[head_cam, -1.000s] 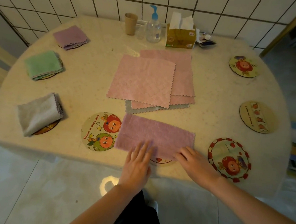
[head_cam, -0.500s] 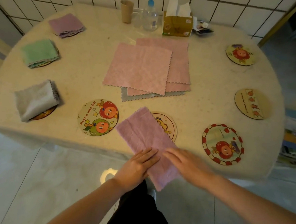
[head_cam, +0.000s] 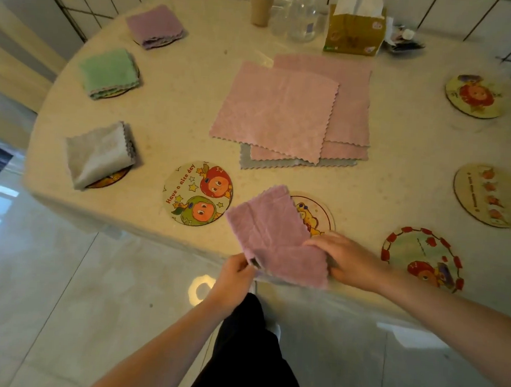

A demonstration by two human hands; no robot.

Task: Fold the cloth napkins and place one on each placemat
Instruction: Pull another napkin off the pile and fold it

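Head view, only one. Both hands on the mauve half-folded cloth napkin (head_cam: 270,239), which lies at the near table edge, partly over the round cartoon placemat (head_cam: 314,214) in front of the person. Left hand (head_cam: 236,275) is closed in a pinch on the napkin's near-left corner, just off the table edge. Right hand (head_cam: 352,262) has fingers curled round the near-right edge, thumb on top; looks like a grip, not just a press.

Progress, judging by layout: three placemats on the left already carry folded napkins: purple folded napkin (head_cam: 155,26), green folded napkin (head_cam: 110,73), grey folded napkin (head_cam: 99,153). This is the fourth napkin, one more fold likely needed. Bare mats: the "Have a nice day" round placemat (head_cam: 198,194), the red-bordered round placemat (head_cam: 422,259), the beige round placemat with fruit row (head_cam: 487,194), the far-right round placemat (head_cam: 474,95). Stack of flat pink and grey napkins (head_cam: 287,111) sits mid-table; I count roughly four, can't be sure.

Edges and room: the napkin's near corner overhangs the edge of the round cream table (head_cam: 174,121), so it could slide off if released. Clear surface between the stack and the near mats. Back clutter, the tissue box (head_cam: 354,32), clear pump bottle (head_cam: 304,18) and brown paper cup (head_cam: 261,5), is well apart from the work area.
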